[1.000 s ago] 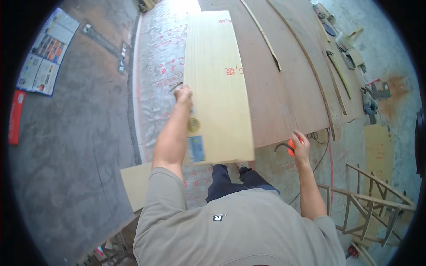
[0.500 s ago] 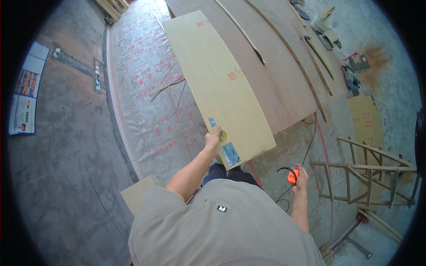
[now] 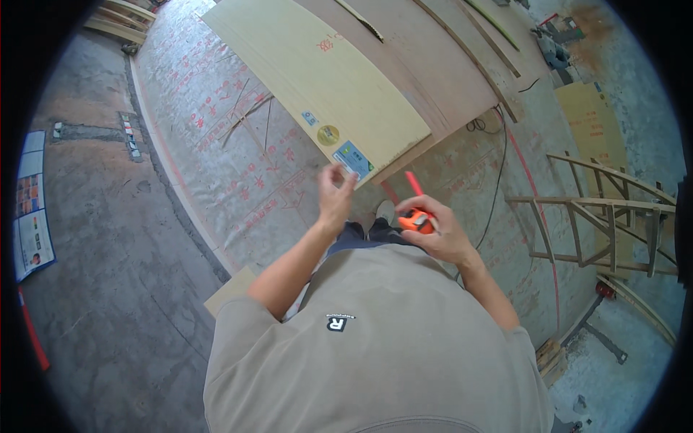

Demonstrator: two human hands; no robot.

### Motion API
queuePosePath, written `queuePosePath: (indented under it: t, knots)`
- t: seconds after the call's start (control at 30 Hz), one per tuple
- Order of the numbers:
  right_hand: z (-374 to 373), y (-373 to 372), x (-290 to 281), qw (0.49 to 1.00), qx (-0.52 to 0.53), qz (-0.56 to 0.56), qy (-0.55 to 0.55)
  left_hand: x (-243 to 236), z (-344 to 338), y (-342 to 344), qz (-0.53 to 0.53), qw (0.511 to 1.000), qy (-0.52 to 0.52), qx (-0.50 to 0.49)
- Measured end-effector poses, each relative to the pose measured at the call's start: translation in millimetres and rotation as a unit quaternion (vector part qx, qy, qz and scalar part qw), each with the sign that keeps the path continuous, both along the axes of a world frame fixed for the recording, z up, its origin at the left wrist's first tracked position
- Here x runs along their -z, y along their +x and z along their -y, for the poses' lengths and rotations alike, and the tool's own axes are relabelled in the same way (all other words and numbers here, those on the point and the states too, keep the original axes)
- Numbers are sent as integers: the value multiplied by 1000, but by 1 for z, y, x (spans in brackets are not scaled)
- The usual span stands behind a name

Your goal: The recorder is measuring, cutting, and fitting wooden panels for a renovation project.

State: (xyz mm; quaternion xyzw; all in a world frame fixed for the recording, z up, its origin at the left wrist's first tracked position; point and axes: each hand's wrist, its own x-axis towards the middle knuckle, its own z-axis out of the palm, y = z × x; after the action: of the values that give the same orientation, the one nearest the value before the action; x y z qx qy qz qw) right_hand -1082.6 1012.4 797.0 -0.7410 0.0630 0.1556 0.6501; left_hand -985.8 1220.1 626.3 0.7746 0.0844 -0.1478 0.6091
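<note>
A long pale yellow wooden board [image 3: 317, 72] lies on a larger reddish-brown sheet, its near end toward me. Blue and gold stickers mark its near left corner. Just off that corner is my left hand [image 3: 336, 196], empty, its fingers loosely bent and apart; whether a fingertip brushes the edge I cannot tell. In front of my body, my right hand [image 3: 444, 234] is closed round an orange tape measure [image 3: 416, 221]. A slim red stick, like a pencil [image 3: 413, 183], juts up from the same hand.
Under the board, the reddish-brown sheet [image 3: 440, 94] carries several thin wood strips. A wooden trestle frame [image 3: 592, 206] stands at the right, near a cable [image 3: 499, 173] on the floor. Printed plastic film [image 3: 238, 159] covers the floor to the left. Wood scraps [image 3: 552, 361] lie lower right.
My left hand has let go of the board, which now lies farther left over the sheet. My right hand has swung inward with the tape measure, and the red stick now shows.
</note>
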Motion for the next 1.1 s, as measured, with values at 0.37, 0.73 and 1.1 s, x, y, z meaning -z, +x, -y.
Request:
queuePosePath:
  t: [0.37,0.73,1.1]
  knots:
    - [33,7,58,999,18,-39,-10,-90,26,-47,-395,838,-368,77]
    - [40,25,100,981,-165,-96,-34,-98,38,-45,-104,948,2,300]
    - [102,108,171,966,208,-65,-139,-13,-26,26,-67,827,167,533]
